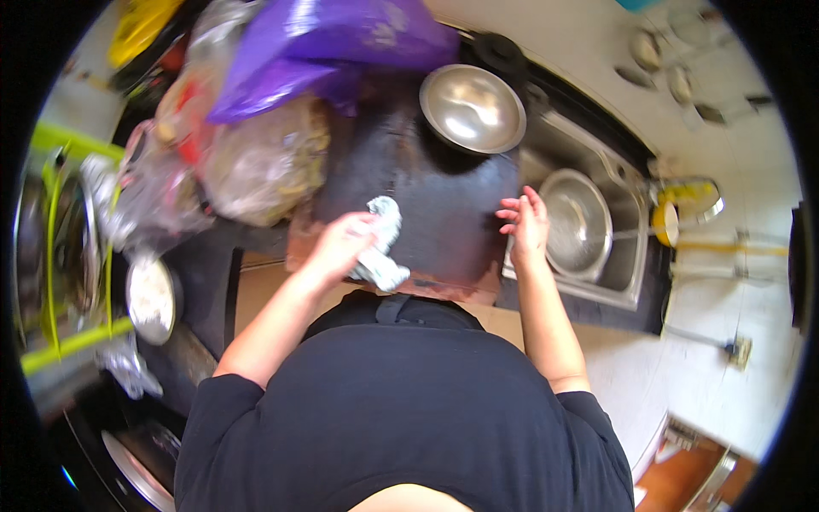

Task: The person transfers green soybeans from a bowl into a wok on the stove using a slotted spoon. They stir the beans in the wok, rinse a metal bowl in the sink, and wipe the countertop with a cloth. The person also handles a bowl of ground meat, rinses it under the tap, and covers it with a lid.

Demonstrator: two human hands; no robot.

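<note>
Cloth (386,226) gripped in left hand (341,245); right hand (531,226) empty, loosely open, beside steel sink (629,260).

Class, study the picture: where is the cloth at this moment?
In the head view, the cloth is just left of centre, in the grip of the left hand, over the near part of the dark board.

No readable text, label, number or sign anywhere in view. Purple plastic bag (341,43), top: pale, print-like marks on upper right part, too blurred to make out. Clear plastic bag (183,111) left of it: red patches, print or contents, cannot tell which. Orange-brown object (670,480), lower right corner: small pale and dark patches along upper edge, too small to tell whether lettering.
</note>
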